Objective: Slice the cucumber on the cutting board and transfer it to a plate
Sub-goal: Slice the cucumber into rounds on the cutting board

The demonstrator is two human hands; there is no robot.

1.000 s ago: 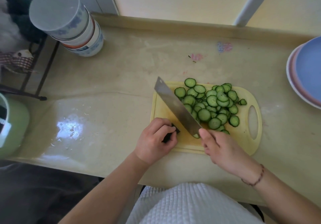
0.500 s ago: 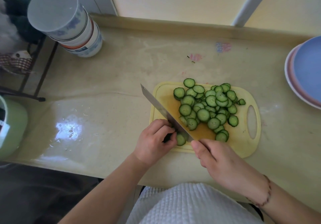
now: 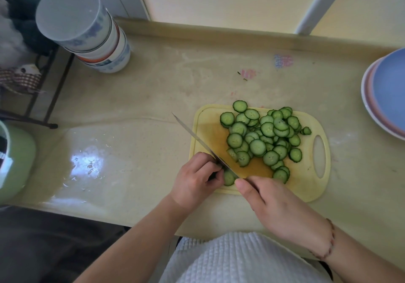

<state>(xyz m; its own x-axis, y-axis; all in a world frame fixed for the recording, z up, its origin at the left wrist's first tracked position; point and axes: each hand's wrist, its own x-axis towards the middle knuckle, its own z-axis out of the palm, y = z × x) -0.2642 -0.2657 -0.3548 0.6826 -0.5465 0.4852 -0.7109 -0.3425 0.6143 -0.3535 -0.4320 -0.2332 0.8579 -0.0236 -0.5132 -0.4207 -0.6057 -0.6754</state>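
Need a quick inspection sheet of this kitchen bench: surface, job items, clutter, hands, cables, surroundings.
Surface: beige counter, glossy, faint pink and blue marks near the back edge.
Job's things: yellow cutting board carrying a pile of cucumber slices; a short cucumber end at the board's near left corner; knife angled down over it; stacked plates at the right edge, nothing on them.
Clutter: stack of upturned bowls back left; green container far left.
Grippers: left hand holds the cucumber end; right hand grips the knife handle.
Cables: nothing seen.
Surroundings: black wire rack left; pale wall behind.
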